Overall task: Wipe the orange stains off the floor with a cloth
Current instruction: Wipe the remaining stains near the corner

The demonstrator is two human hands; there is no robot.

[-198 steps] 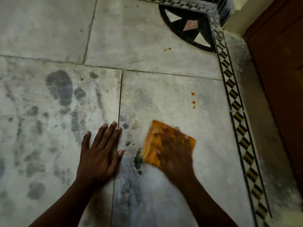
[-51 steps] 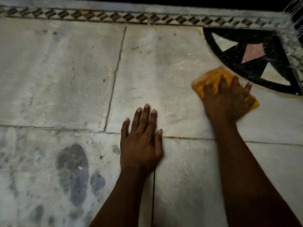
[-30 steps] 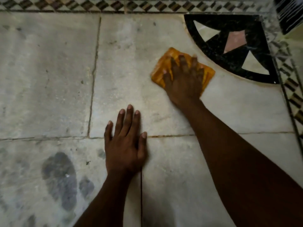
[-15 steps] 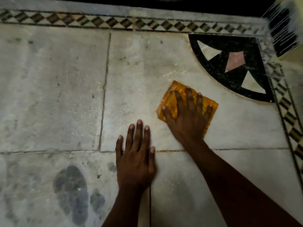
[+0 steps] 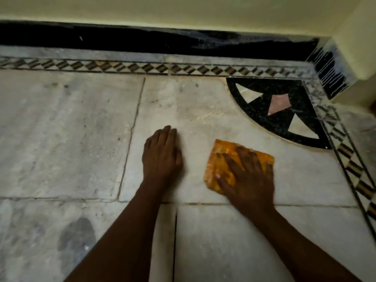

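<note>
A folded orange cloth [image 5: 220, 157] lies flat on the pale marble floor [image 5: 71, 129]. My right hand [image 5: 247, 178] presses down on it with fingers spread, covering its right and lower part. My left hand [image 5: 160, 155] rests palm down on the bare floor about a hand's width to the left of the cloth, fingers together and holding nothing. No orange stains show on the tiles around the cloth. The picture is slightly blurred around both hands.
A black corner inlay [image 5: 278, 112] with pink and white triangles sits just beyond the cloth to the right. A diamond-pattern border strip [image 5: 142, 67] runs along the black skirting [image 5: 122, 41] and yellow wall [image 5: 183, 11]. Dark grey smudges [image 5: 76, 234] mark the near-left tile.
My right hand has dragged the cloth toward me and rightward, away from the inlay. My left hand has shifted forward onto the far tile. The view has tilted up, showing the wall.
</note>
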